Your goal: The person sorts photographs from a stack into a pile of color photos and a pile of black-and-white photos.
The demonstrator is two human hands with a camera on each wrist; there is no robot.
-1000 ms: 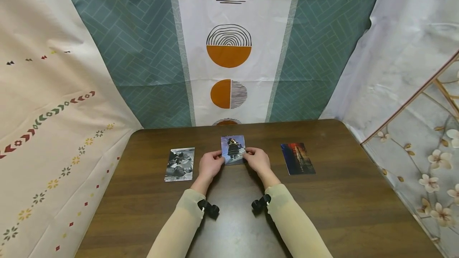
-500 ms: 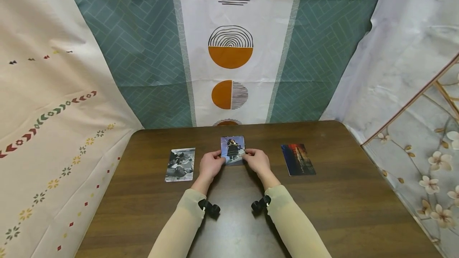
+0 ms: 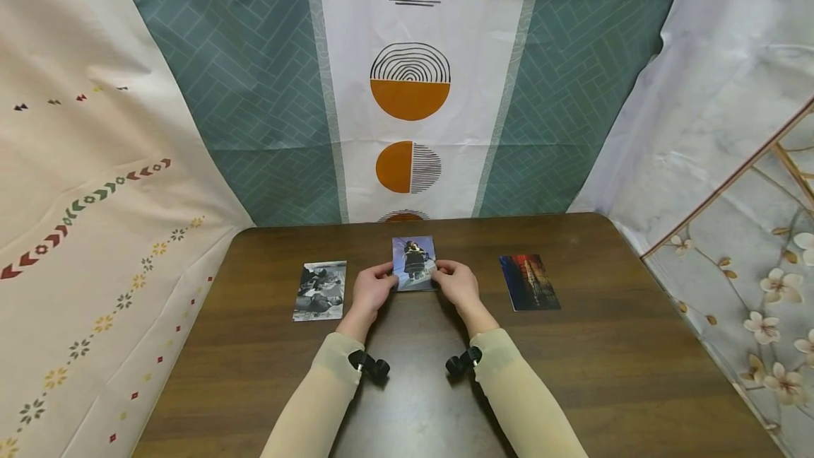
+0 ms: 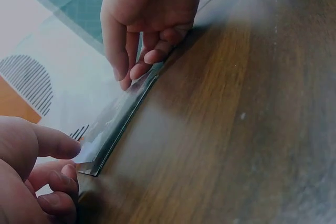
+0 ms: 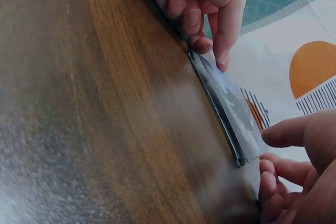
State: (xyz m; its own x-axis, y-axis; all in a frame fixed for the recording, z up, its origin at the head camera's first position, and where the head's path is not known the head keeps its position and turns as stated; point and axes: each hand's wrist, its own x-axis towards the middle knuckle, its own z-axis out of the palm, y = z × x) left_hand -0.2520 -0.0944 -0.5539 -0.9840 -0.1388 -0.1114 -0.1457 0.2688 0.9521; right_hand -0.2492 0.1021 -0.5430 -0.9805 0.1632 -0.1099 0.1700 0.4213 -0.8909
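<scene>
Here, left hand and right hand each pinching a near corner of the middle photo, lifted slightly off the table, grey photo left of it, red photo right.

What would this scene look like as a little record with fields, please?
surface: dark wooden table
middle photo: pinched at its near corners by both hands, far edge tilted up
left hand: grip on the near left corner
right hand: grip on the near right corner
black-and-white photo: flat, left of the hands, untouched
red and blue photo: flat, right of the hands, untouched
backdrop: patterned cloths
</scene>
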